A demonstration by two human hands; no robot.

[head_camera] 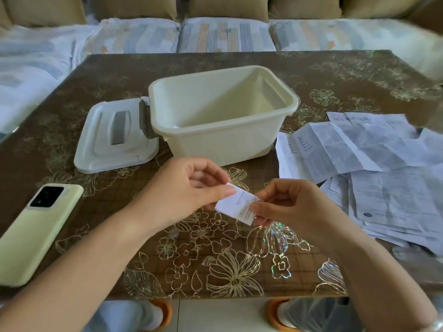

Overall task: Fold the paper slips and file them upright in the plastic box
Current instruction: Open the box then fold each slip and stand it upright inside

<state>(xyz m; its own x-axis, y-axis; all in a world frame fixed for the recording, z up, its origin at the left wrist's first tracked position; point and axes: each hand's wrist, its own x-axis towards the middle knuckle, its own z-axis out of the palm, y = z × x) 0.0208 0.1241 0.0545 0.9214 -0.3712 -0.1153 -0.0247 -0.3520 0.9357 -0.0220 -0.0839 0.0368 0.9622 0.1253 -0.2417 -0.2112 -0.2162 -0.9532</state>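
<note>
left hand (189, 188) and right hand (291, 207) both pinch 1 folded paper slip (237, 203) near the plastic box (215, 137)

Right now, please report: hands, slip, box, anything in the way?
One folded slip pinched by left hand and right hand, above the table. Open box, lid off at its left. Nothing between slip and box; papers lie right.

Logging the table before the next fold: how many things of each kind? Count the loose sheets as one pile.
Box: 1
Lid: 1
Phone: 1
Slip, pinched by left hand and right hand: 1
Paper pile: 1
Total: 5
</note>
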